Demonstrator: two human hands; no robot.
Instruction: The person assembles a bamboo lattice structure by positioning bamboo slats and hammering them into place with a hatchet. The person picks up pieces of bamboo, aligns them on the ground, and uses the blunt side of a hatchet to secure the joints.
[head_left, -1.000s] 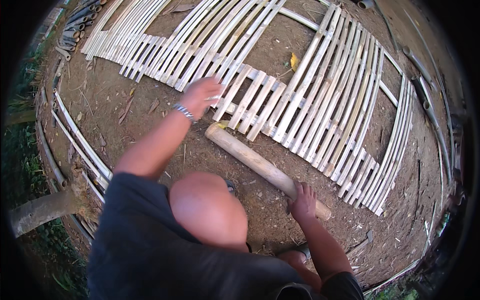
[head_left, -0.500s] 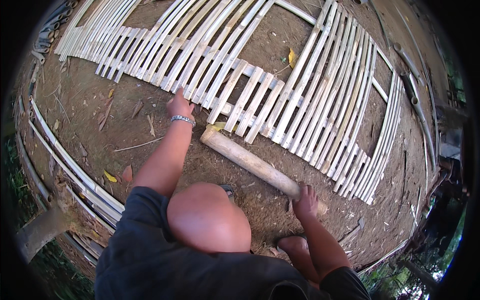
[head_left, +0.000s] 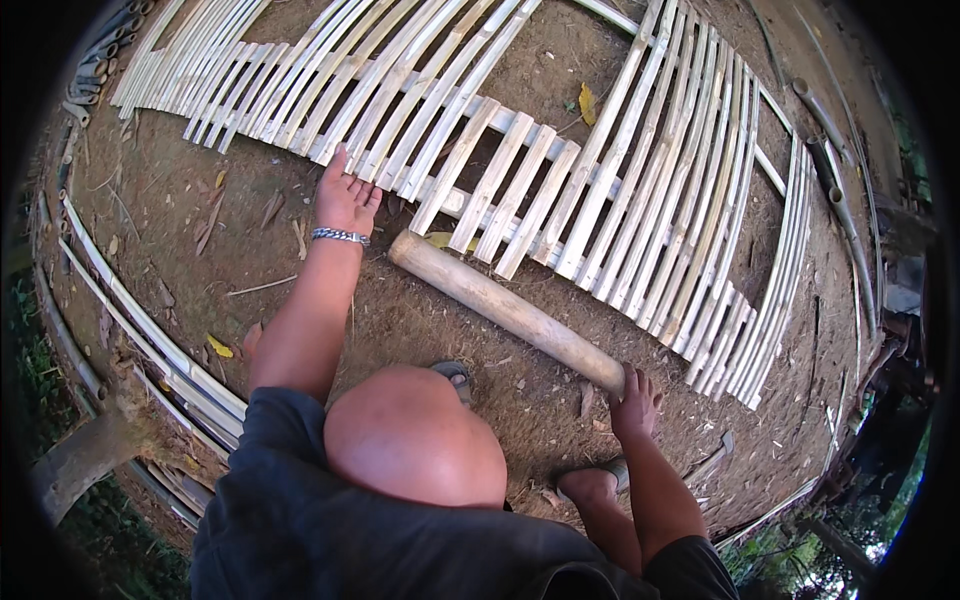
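A lattice of pale split bamboo slats [head_left: 500,190] lies on the ground across crosspieces. My left hand [head_left: 346,200], with a chain bracelet at its wrist, reaches to the near ends of the slats. Its fingers are apart, and the index finger touches a slat end. In front of my knee a thick round bamboo pole [head_left: 505,310] lies at a slant along the near edge of the lattice. At its right end, my right hand [head_left: 637,405] has its fingers curved over the pole; the fingers partly hide that end.
Long split bamboo strips [head_left: 150,310] lie at the left. Dark bamboo poles [head_left: 830,190] rest beyond the lattice at the right. A hatchet-like tool [head_left: 710,458] lies near my right foot. Cut bamboo pieces [head_left: 95,70] are stacked at the far left. Leaves and chips litter the soil.
My left hand has moved slightly left along the slat ends and turned, its fingers now more spread. The pole has shifted a little away from me, and my right hand has moved slightly right.
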